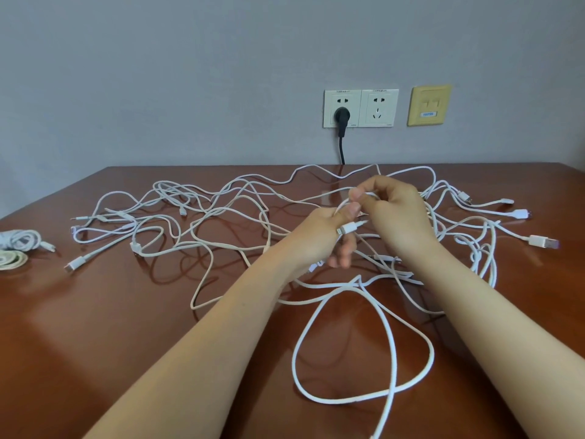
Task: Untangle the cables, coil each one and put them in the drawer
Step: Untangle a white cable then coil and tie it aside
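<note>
**One cable in both hands, the heap behind them**

My left hand (319, 236) and my right hand (392, 210) are close together above the middle of the table (95, 327), and they touch each other. Both have the fingers curled round one white cable (294, 356). Its connector (348, 229) sticks out between them, and the rest of it hangs down and lies in a wide loop on the near side.

I think this cable is light and very soft, so it will not keep any shape by itself. The smooth coat may slide between the fingers. The best place to hold is just behind the connector, on the cord, and I should not pull hard at the plug, because the joint there is the weak part.

The tangle (205, 213) is spread from left to right over the far half of the table, with many crossings. If I pull quickly, the knots will probably become tighter.

At the far left edge lie two coiled cables (19, 240). The near left part of the table has room for coiling. On the right, some connectors lie near the edge and could slip off. I cannot see the drawer.
</note>
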Available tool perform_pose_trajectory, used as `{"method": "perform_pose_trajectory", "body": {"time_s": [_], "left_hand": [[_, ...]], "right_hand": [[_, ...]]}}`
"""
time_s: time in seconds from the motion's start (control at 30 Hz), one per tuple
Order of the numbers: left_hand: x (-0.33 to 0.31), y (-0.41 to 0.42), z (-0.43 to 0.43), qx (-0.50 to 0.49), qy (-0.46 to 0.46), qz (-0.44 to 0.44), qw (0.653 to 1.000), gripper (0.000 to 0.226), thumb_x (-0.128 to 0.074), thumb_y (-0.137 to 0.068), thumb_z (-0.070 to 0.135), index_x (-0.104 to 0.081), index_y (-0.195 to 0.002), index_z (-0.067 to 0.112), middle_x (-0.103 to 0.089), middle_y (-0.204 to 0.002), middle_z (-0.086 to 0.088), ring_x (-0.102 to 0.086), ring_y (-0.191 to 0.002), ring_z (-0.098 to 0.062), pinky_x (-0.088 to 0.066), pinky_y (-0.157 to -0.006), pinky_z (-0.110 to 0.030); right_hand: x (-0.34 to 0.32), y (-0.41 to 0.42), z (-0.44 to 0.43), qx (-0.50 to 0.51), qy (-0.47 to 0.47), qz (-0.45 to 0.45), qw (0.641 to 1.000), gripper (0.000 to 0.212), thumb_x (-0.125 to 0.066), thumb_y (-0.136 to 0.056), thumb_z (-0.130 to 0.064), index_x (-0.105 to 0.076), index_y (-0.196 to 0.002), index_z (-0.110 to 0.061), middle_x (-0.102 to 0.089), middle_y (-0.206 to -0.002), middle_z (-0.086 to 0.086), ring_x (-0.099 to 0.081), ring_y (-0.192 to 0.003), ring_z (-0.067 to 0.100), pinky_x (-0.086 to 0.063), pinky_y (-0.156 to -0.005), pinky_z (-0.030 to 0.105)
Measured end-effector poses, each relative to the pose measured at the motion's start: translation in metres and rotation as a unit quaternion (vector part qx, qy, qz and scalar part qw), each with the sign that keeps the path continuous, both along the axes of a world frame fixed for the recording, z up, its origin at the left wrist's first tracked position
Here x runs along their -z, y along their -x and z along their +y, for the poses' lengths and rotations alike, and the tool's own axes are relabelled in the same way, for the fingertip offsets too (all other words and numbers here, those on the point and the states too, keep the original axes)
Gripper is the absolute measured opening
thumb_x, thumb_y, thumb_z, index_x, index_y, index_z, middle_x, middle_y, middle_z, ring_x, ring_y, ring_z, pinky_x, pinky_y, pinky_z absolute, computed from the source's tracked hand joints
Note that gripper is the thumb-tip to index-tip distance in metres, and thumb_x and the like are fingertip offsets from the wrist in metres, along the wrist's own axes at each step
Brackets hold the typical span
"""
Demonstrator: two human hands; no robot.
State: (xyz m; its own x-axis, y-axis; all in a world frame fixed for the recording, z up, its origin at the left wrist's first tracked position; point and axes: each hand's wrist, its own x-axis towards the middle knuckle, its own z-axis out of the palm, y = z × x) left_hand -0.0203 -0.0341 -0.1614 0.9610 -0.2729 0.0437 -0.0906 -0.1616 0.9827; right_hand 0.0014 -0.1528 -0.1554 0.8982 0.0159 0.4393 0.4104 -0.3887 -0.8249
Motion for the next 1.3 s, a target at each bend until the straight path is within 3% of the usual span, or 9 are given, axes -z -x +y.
{"method": "perform_pose_trajectory", "body": {"time_s": [0.13, 0.37, 0.5, 0.67, 0.77, 0.87, 1.03, 1.2, 1.3], "left_hand": [[-0.001, -0.002, 0.002, -0.057, 0.016, 0.013, 0.998, 0.04, -0.033, -0.1, 0.039, -0.04, -0.069, 0.014, -0.029, -0.037, 0.007, -0.021, -0.028, -0.003, -0.014, -0.035, -0.012], [-0.003, -0.012, 0.01, -0.182, 0.116, 0.002, 0.976, 0.04, -0.029, -0.102, 0.036, -0.041, -0.07, 0.015, -0.03, -0.032, 0.007, -0.021, -0.024, -0.005, -0.014, -0.032, -0.009], [0.002, -0.016, 0.013, -0.249, 0.008, -0.062, 0.966, 0.041, -0.027, -0.102, 0.032, -0.042, -0.068, 0.016, -0.037, -0.029, 0.005, -0.029, -0.025, -0.006, -0.024, -0.039, -0.021], [0.01, -0.017, 0.008, -0.254, -0.082, -0.105, 0.958, 0.043, -0.027, -0.101, 0.028, -0.042, -0.062, 0.016, -0.045, -0.037, 0.003, -0.043, -0.048, -0.019, -0.037, -0.059, -0.034], [0.015, -0.018, 0.007, -0.252, -0.107, -0.125, 0.954, 0.042, -0.029, -0.101, 0.032, -0.055, -0.081, 0.007, -0.061, -0.074, -0.023, -0.058, -0.086, -0.042, -0.044, -0.082, -0.043], [0.016, -0.018, 0.007, -0.252, -0.131, -0.147, 0.947, 0.034, -0.031, -0.1, 0.032, -0.051, -0.084, 0.011, -0.063, -0.095, -0.028, -0.056, -0.097, -0.043, -0.042, -0.082, -0.04], [0.018, -0.017, 0.008, -0.253, -0.172, -0.168, 0.937, 0.04, -0.032, -0.1, 0.036, -0.057, -0.107, 0.006, -0.065, -0.099, -0.016, -0.057, -0.099, -0.032, -0.043, -0.085, -0.038], [0.02, -0.016, 0.01, -0.253, -0.21, -0.188, 0.925, 0.031, -0.037, -0.099, 0.035, -0.052, -0.1, 0.008, -0.066, -0.088, -0.015, -0.059, -0.092, -0.032, -0.044, -0.082, -0.041], [0.02, -0.018, 0.012, -0.245, -0.219, -0.191, 0.925, 0.024, -0.038, -0.099, 0.031, -0.055, -0.092, 0.015, -0.064, -0.076, -0.01, -0.059, -0.09, -0.034, -0.044, -0.085, -0.042]], "right_hand": [[0.001, -0.001, 0.001, 0.001, 0.025, -0.016, 1.0, 0.031, -0.052, -0.093, -0.022, -0.055, -0.063, -0.025, -0.048, -0.044, -0.008, -0.043, -0.044, -0.001, -0.029, -0.046, 0.011], [0.011, -0.002, 0.002, -0.017, 0.236, -0.027, 0.971, 0.027, -0.04, -0.098, -0.027, -0.057, -0.08, -0.017, -0.047, -0.061, -0.005, -0.053, -0.078, 0.026, -0.04, -0.071, 0.033], [0.012, 0.006, 0.006, -0.025, 0.32, -0.046, 0.946, 0.032, -0.036, -0.098, -0.033, -0.05, -0.075, -0.017, -0.056, -0.076, 0.005, -0.056, -0.087, 0.032, -0.04, -0.072, 0.036], [0.014, 0.012, 0.01, -0.055, 0.413, -0.034, 0.909, 0.037, -0.035, -0.097, -0.032, -0.034, -0.062, -0.022, -0.05, -0.076, 0.004, -0.055, -0.09, 0.034, -0.032, -0.067, 0.032], [0.014, 0.011, 0.008, -0.048, 0.415, -0.054, 0.907, 0.03, -0.034, -0.097, -0.032, -0.041, -0.071, -0.019, -0.06, -0.087, 0.01, -0.055, -0.091, 0.035, -0.034, -0.068, 0.034], [0.014, 0.011, 0.008, -0.049, 0.403, -0.062, 0.912, 0.027, -0.033, -0.097, -0.031, -0.044, -0.076, -0.018, -0.061, -0.086, 0.011, -0.055, -0.087, 0.036, -0.038, -0.07, 0.036], [0.013, 0.011, 0.008, -0.06, 0.407, -0.022, 0.911, 0.029, -0.033, -0.096, -0.03, -0.041, -0.07, -0.022, -0.052, -0.078, 0.005, -0.054, -0.086, 0.034, -0.037, -0.07, 0.035], [0.015, 0.011, 0.009, -0.068, 0.426, -0.003, 0.902, 0.036, -0.032, -0.098, -0.029, -0.03, -0.062, -0.025, -0.037, -0.064, -0.005, -0.046, -0.078, 0.027, -0.03, -0.067, 0.031], [0.014, 0.012, 0.009, -0.076, 0.426, 0.012, 0.901, 0.032, -0.033, -0.098, -0.029, -0.035, -0.067, -0.024, -0.043, -0.071, -0.002, -0.05, -0.087, 0.031, -0.032, -0.07, 0.033]]}}
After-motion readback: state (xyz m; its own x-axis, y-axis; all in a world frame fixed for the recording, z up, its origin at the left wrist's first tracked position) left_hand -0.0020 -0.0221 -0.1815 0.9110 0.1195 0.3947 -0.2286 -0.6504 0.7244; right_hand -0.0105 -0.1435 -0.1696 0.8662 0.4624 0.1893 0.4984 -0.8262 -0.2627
